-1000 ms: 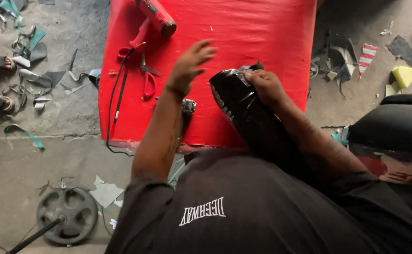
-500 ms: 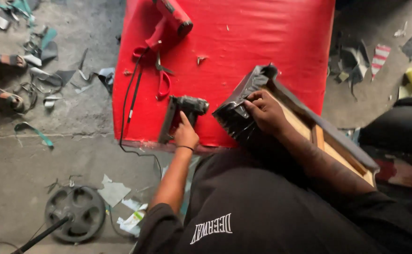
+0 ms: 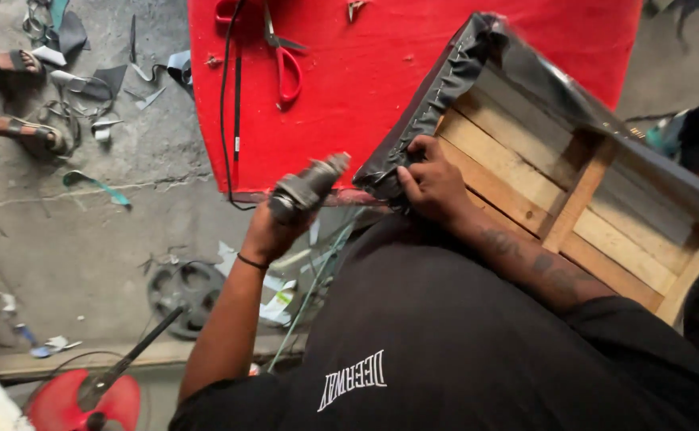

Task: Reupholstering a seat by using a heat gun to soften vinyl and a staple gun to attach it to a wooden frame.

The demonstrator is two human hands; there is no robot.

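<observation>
Grey concrete floor [image 3: 86, 231] fills the left side, littered with scraps of cloth and paper. On it lies a big red pad [image 3: 413, 72], the landmark for everything else. Against the pad's right edge rests a wooden frame [image 3: 541, 183] of pale slats, tilted, with black covering [image 3: 437, 96] wrapped over its upper edge and down the side that touches the pad. The person's black shirt [image 3: 477, 335] takes up the bottom of the view, below the pad.

At the pad's lower edge, the right hand [image 3: 433, 183] pinches the black covering tight against the frame's corner, fingers curled closed on the fabric. Just left of it, over the same edge, the left hand [image 3: 274, 231] is wrapped around a dark staple gun [image 3: 310, 187], its nose pointing towards the pinched corner but not touching it.

On the pad's upper part lie red-handled scissors [image 3: 286, 64] beside a black cord [image 3: 234, 96] that runs down across it. Left of the pad, well apart, two sandalled feet [image 3: 26, 100] of another person show at the picture's edge. Below the pad sit a dark round wheel [image 3: 186, 291] and a red fan blade [image 3: 82, 399].
</observation>
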